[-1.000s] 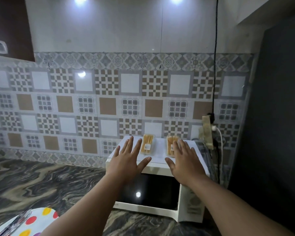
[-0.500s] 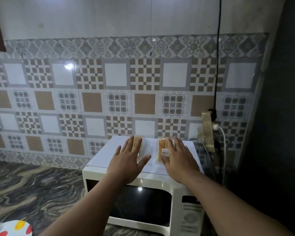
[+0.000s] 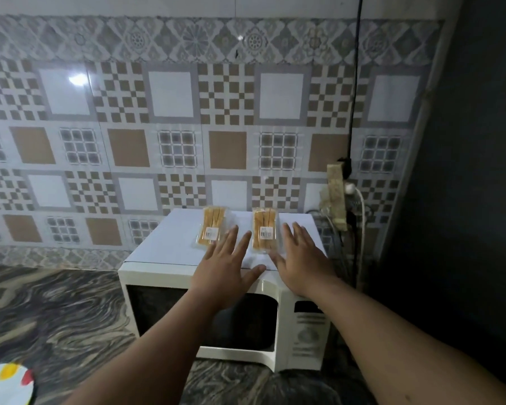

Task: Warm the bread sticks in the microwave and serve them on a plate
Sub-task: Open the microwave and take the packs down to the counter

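We hold our left hand (image 3: 228,266) and right hand (image 3: 302,262) flat, fingers spread and gripping nothing, over the microwave (image 3: 170,252) near two bread stick packs (image 3: 214,228)

We see bare microwave (image 3: 170,244) top left of the two bread stick packs (image 3: 212,229) (image 3: 264,230), and a narrow strip between them. The tiled wall (image 3: 173,141) closes off the back. At right, a power strip (image 3: 336,197) and dangling cables (image 3: 360,223) crowd the microwave's side, possibly touching it. Dark panel (image 3: 465,171) blocks the frame's right; countertop (image 3: 56,311) lower left is open.
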